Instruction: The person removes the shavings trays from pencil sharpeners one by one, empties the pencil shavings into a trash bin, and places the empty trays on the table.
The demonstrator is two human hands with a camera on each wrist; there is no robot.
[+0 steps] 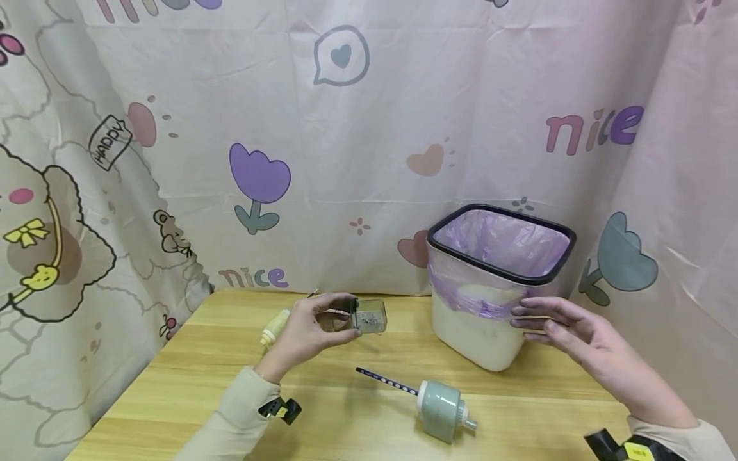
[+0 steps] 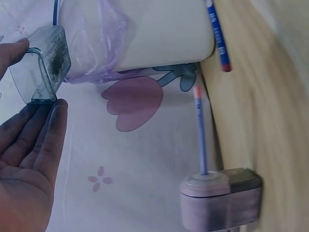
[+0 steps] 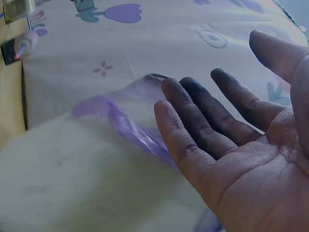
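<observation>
Clear box (image 1: 377, 307) sat gripped in the left hand (image 1: 308, 336), dark residue (image 2: 59, 59) inside apparently not emptied out, while the right hand (image 1: 599, 349), fingers loosely extended, held nothing near the lined bin (image 1: 475, 336).

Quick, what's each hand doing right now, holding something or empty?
Left hand: holding a small clear container between thumb and fingers.
Right hand: open, holding nothing.

Gloss and grain

The left fingers (image 2: 57, 128) hold a clear, glossy plastic container (image 1: 370, 318). Beside the right fingers (image 3: 194, 117), a smooth plastic bin (image 1: 478, 339) wears a shiny, crinkled film liner (image 1: 481, 238). Below them: smooth wood-grain surface (image 1: 334, 416); beyond, creased cloth curtain (image 1: 357, 128).
</observation>
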